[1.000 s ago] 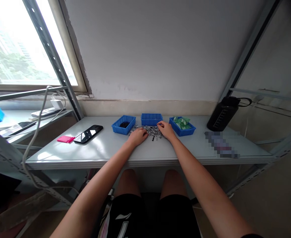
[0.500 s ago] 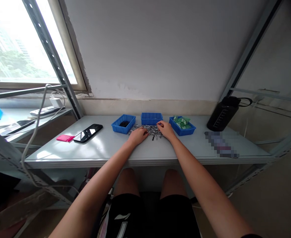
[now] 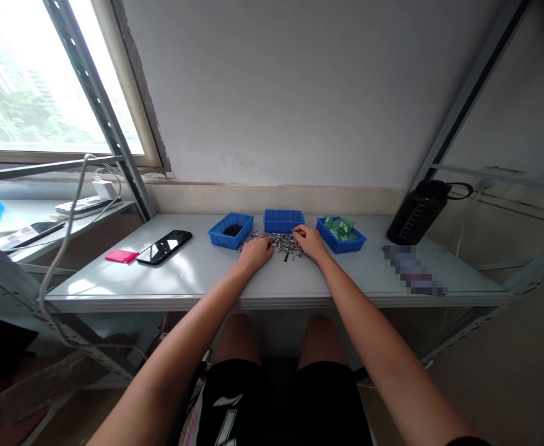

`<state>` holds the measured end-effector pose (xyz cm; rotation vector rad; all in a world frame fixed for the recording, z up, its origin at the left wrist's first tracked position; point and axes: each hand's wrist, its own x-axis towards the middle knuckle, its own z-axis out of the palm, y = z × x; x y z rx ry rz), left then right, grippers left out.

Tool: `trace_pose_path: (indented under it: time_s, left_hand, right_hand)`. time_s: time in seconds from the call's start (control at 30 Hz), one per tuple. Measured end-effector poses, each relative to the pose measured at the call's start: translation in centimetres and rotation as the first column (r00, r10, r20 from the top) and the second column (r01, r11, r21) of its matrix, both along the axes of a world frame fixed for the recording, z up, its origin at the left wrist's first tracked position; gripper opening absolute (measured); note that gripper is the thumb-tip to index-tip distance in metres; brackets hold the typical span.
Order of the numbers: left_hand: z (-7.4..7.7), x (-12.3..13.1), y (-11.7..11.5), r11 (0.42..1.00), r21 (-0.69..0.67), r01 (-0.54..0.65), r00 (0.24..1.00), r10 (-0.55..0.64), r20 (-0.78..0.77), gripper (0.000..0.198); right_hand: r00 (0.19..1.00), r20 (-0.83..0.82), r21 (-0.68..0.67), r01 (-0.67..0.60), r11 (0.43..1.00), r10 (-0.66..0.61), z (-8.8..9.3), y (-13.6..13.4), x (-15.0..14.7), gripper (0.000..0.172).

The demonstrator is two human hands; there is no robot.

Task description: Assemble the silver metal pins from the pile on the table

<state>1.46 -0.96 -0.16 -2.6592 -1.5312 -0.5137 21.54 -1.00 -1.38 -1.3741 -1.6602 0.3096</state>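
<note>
A pile of small silver screws (image 3: 283,244) lies on the grey tabletop between my hands. My left hand (image 3: 257,251) rests at the pile's left side, its fingers curled together; anything in them is hidden. At the right side of the pile, my right hand (image 3: 309,240) has thumb and fingers drawn together among the screws. What it pinches is too small to make out. A small dark piece (image 3: 285,257) lies at the pile's front edge. Behind are a blue bin (image 3: 283,227) with few small parts showing, a left blue bin (image 3: 221,240) with black parts and a right blue bin (image 3: 346,246) with green packets.
Left on the table lie a black phone (image 3: 166,248) and a pink packet (image 3: 121,256). A black bottle (image 3: 413,214) stands at the right, behind a blurred-out item (image 3: 413,271). Metal shelf posts (image 3: 98,93) flank the table, and a white cable (image 3: 67,248) hangs at the left.
My left fingers have drawn in slightly at the pile's edge. The right hand has barely moved, and the bins stay put.
</note>
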Motion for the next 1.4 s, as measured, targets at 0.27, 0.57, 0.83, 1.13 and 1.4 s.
trace_pose_path:
  time_s: [0.27,0.57,0.83,1.13,1.4]
  left_hand:
    - [0.3,-0.4,-0.1,0.994,0.105,-0.006,0.99,-0.009,0.144,0.02]
    - [0.4,-0.4,0.0,0.972,0.213,0.096,0.956,-0.149,0.254,0.021]
    - [0.2,-0.6,0.2,0.971,0.202,0.13,0.947,-0.182,0.265,0.021]
    - [0.0,-0.7,0.4,0.975,0.1,0.196,0.955,-0.214,0.207,0.017]
    - [0.0,-0.7,0.4,0.976,0.072,0.206,0.96,-0.216,0.18,0.019]
  right_hand:
    - [0.996,0.089,0.006,-0.027,1.0,0.027,0.2,-0.4,-0.1,0.022]
    - [0.956,0.234,0.008,-0.185,0.983,0.178,1.3,-1.8,-1.3,0.021]
    - [0.96,0.229,0.043,-0.174,0.984,0.16,1.0,-1.5,-1.1,0.022]
    - [0.97,0.175,0.079,-0.181,0.98,0.165,0.9,-1.3,-1.7,0.023]
    - [0.972,0.148,0.08,-0.195,0.977,0.182,0.9,-1.4,-2.1,0.024]
